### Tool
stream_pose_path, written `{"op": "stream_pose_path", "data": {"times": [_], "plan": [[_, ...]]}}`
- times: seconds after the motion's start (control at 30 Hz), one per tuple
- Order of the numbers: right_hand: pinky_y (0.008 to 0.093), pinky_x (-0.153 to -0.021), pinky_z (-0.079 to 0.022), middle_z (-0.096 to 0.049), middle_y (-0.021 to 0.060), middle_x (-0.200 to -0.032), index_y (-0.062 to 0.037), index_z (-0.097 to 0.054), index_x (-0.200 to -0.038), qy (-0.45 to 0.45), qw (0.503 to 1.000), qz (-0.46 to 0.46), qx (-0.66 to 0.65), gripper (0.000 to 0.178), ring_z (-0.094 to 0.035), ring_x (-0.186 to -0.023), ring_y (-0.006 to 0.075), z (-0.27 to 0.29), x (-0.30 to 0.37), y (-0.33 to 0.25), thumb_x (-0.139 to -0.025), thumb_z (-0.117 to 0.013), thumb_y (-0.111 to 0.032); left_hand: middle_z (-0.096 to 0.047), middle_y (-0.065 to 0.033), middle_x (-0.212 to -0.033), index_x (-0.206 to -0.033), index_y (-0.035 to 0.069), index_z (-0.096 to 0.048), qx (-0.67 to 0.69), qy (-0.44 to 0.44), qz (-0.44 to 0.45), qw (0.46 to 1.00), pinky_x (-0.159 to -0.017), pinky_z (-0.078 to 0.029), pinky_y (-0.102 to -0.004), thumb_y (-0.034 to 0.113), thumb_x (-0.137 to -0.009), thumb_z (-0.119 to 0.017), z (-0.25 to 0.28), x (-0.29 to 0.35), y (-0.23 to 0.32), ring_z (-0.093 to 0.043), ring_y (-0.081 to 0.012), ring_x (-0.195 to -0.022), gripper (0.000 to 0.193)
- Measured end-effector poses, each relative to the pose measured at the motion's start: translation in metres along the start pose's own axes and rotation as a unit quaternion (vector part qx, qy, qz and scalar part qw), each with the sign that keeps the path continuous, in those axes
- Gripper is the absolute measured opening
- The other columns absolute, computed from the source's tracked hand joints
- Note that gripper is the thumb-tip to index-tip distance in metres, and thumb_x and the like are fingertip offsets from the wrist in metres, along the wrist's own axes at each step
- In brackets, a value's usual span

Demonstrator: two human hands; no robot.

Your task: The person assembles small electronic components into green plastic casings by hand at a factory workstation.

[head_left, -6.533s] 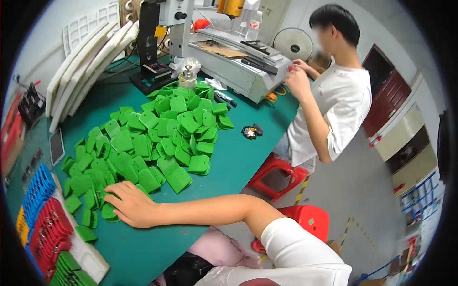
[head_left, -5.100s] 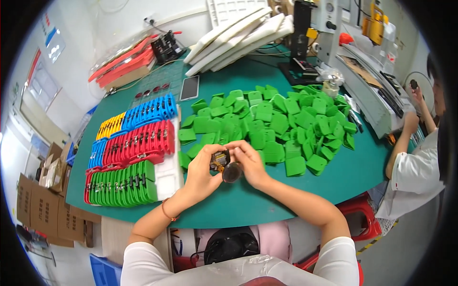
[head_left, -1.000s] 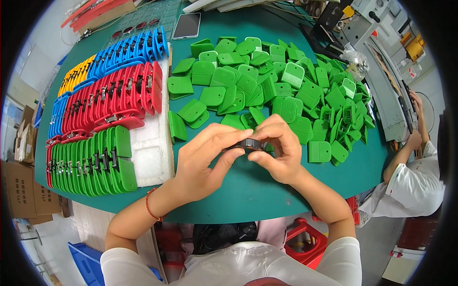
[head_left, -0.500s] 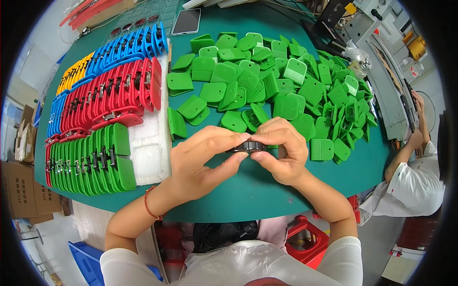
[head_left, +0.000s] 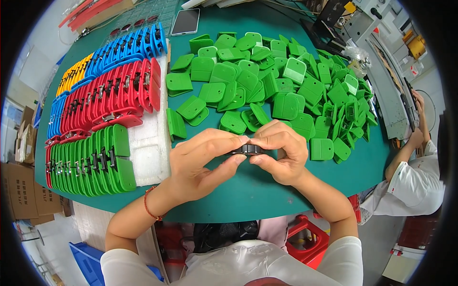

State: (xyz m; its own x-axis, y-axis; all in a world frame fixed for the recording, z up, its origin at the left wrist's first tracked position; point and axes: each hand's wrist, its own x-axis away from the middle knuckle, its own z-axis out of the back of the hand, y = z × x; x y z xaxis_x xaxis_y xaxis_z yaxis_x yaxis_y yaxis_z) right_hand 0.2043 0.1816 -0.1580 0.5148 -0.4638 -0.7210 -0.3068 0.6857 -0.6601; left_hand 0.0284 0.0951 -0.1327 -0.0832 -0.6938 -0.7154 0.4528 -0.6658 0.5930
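Between the fingertips of both hands is a small black rounded part (head_left: 248,149) with a ridged edge; its exact kind I cannot make out. My left hand (head_left: 198,159) pinches its left end with thumb and forefinger. At the right end, the thumb and forefinger of my right hand (head_left: 285,151) close on it. The fingertips hide both ends of the part. Just beyond the hands spreads a heap of loose green plastic clip halves (head_left: 253,71), some of them paired.
At left, finished-looking clips stand in rows on a white foam block (head_left: 148,162): green clips (head_left: 90,159), red clips (head_left: 112,93), blue clips (head_left: 129,47) and yellow clips (head_left: 74,74). A phone (head_left: 186,22) lies at the back. Another person's arm (head_left: 405,150) is at right.
The black part has turned slightly between my fingertips, and my thumbs have shifted a little lower on it. The clips and the heap stay where they were.
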Motion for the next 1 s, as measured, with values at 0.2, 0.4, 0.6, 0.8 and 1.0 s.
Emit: {"op": "stream_pose_path", "data": {"times": [0.2,0.4,0.6,0.8,1.0], "plan": [[0.0287,-0.061,-0.048,-0.064,0.0099,-0.081,0.0003,-0.065,-0.09,0.013,1.0,0.014,0.02,0.023,-0.059,-0.071,0.0207,-0.0021,-0.0012,-0.0039,-0.069,-0.074,-0.004,-0.066,-0.0137,-0.088,-0.094,-0.003,-0.062,0.018,0.008,-0.013,1.0,-0.062,-0.053,-0.0288,-0.004,-0.069,-0.071,-0.0036,0.0021,-0.002,-0.065,-0.023,-0.075,0.026],[0.0307,-0.063,-0.048,-0.064,0.0101,-0.08,0.0009,-0.065,-0.09,0.01,0.999,0.022,0.023,0.022,-0.059,-0.071,0.0224,-0.0009,-0.0014,-0.0037,-0.069,-0.072,-0.004,-0.064,-0.0121,-0.083,-0.087,-0.003,-0.062,0.029,0.016,-0.02,0.999,-0.057,-0.052,-0.0275,-0.002,-0.067,-0.074,-0.0064,0.0048,-0.0045,-0.064,-0.0216,-0.07,0.024],[0.0305,-0.063,-0.047,-0.063,0.0103,-0.08,0.0013,-0.064,-0.089,0.009,1.0,0.01,0.02,0.021,-0.059,-0.071,0.0224,-0.0005,-0.0001,-0.0047,-0.07,-0.071,-0.004,-0.063,-0.0109,-0.08,-0.085,-0.003,-0.063,0.011,0.014,-0.027,0.999,-0.053,-0.05,-0.0268,0.0,-0.066,-0.076,-0.0063,0.0052,-0.004,-0.063,-0.0207,-0.064,0.023],[0.0302,-0.064,-0.047,-0.062,0.0107,-0.081,0.0014,-0.064,-0.089,0.015,1.0,0.004,0.005,0.021,-0.058,-0.072,0.0222,-0.0019,0.0004,-0.0053,-0.07,-0.07,-0.004,-0.062,-0.01,-0.073,-0.082,-0.002,-0.063,0.005,0.016,-0.022,1.0,-0.05,-0.049,-0.0262,0.001,-0.066,-0.076,-0.0063,0.0038,-0.0017,-0.061,-0.0197,-0.06,0.021],[0.0302,-0.065,-0.047,-0.062,0.0106,-0.081,0.0017,-0.064,-0.089,0.017,1.0,-0.003,-0.001,0.02,-0.058,-0.072,0.0219,-0.0027,0.0007,-0.0059,-0.07,-0.07,-0.003,-0.061,-0.0099,-0.071,-0.08,-0.003,-0.062,0.0,0.014,-0.024,1.0,-0.05,-0.049,-0.0262,0.001,-0.067,-0.076,-0.0056,0.0041,-0.0018,-0.06,-0.0196,-0.058,0.02]]}}
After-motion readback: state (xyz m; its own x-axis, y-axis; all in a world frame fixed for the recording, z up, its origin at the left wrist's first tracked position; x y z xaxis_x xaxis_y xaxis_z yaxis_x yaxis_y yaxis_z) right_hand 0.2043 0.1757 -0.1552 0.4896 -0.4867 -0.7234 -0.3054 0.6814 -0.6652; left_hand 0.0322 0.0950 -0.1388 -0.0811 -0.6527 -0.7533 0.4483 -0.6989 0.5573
